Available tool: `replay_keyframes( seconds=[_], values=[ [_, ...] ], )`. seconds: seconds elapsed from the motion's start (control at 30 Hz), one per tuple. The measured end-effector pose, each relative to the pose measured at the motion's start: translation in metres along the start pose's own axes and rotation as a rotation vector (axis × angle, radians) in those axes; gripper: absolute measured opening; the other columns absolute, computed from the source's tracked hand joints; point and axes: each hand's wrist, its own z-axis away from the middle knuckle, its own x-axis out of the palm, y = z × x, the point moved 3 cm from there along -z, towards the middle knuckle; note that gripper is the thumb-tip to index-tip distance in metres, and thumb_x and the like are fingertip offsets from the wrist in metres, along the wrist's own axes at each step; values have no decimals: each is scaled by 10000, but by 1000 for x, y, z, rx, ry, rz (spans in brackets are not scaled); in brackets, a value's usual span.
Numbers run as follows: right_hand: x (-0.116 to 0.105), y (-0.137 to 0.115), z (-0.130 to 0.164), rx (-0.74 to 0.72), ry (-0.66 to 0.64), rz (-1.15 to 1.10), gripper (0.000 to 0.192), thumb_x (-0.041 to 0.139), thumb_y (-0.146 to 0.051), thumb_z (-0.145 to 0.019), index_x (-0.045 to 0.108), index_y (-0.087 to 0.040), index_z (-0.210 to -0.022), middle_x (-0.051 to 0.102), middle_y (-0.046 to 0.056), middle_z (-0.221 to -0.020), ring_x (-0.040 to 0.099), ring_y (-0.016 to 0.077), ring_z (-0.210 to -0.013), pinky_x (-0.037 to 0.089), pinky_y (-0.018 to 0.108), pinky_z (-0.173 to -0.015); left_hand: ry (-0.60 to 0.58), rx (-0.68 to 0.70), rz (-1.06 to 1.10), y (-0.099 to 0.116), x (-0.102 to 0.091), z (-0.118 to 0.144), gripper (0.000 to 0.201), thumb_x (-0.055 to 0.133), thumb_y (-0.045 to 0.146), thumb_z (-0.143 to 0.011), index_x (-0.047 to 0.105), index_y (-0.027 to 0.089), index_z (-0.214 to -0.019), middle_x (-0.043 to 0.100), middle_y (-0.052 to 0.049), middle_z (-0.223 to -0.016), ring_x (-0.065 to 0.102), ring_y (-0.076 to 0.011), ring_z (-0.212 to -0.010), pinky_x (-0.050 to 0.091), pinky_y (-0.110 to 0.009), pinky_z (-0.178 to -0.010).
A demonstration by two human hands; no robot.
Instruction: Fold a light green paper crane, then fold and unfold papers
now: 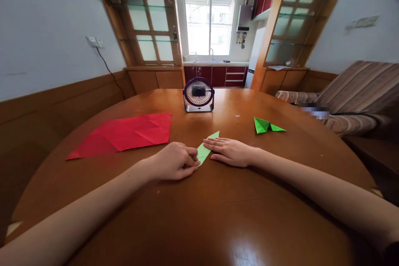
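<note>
A folded piece of light green paper point(203, 153) lies slantwise on the wooden table, a narrow shape with a pointed far end. My left hand point(178, 161) rests at its lower left edge, fingers curled, with thumb and fingertips against the near end of the paper. From the right, my right hand point(231, 151) lies flat across the paper's upper part, its fingers stretched out and pressing on it. Part of the paper is hidden under the fingers of both hands.
Creased red paper point(140, 133) lies to the left on the table point(199, 216). A small purple fan point(198, 93) stands at the back. Toward the right is a folded bright green paper piece point(262, 125). A striped armchair point(355, 91) stands beyond the table's right edge.
</note>
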Motion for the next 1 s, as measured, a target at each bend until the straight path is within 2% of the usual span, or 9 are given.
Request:
replay_keyframes(
  seconds=[0.23,0.43,0.53,0.6,0.63,0.73,0.83,1.0],
  values=[
    [-1,19,-4,83,15,-9,551,280,-435,-1007,351,-128,-1459,317,118,-1517,285,222,-1417,249,423,-1179,13,12,129,-4,-3,6,219,570,231,-855,705,221,-683,680,28,-750,562,-88,-598,389,-235,-626],
    [0,29,-7,78,36,6,502,281,-382,-1011,344,-174,-1464,329,86,-1516,287,208,-1416,268,440,-1173,89,43,97,-7,2,8,426,581,338,-860,513,168,-475,599,4,-613,500,-98,-536,345,-259,-560],
    [1,27,-5,82,79,35,475,304,-356,-1008,372,-196,-1450,374,77,-1495,336,214,-1396,290,460,-1157,108,44,55,-6,4,8,288,581,292,-845,549,179,-583,589,3,-644,530,-119,-597,374,-255,-597],
    [0,25,-3,108,126,70,463,327,-358,-1003,429,-180,-1417,436,97,-1457,395,233,-1363,309,474,-1138,108,26,-3,-8,4,8,97,565,225,-835,604,187,-755,613,-1,-725,560,-136,-663,401,-260,-648],
    [-1,24,-2,123,155,88,455,341,-364,-999,469,-168,-1389,478,110,-1426,432,244,-1337,325,479,-1124,102,17,-38,-9,4,8,67,546,191,-836,613,189,-844,627,-8,-777,572,-143,-697,410,-264,-671],
    [-6,19,2,144,245,141,411,389,-368,-984,596,-150,-1264,605,133,-1292,552,265,-1208,387,477,-1054,79,13,-151,-16,5,9,215,480,125,-862,608,203,-1015,650,-28,-893,597,-160,-774,430,-278,-727],
    [-10,14,4,109,302,187,346,411,-329,-978,688,-158,-1096,686,118,-1126,628,239,-1021,427,452,-979,76,0,-255,-24,8,11,261,423,110,-897,623,208,-1033,655,-42,-903,609,-172,-799,448,-298,-762],
    [-13,4,5,-22,326,229,335,403,-276,-976,715,-158,-947,694,92,-891,608,190,-832,435,402,-905,98,-133,-274,-34,15,10,222,402,182,-934,621,163,-967,648,-76,-933,625,-195,-856,474,-350,-868]
  ],
)
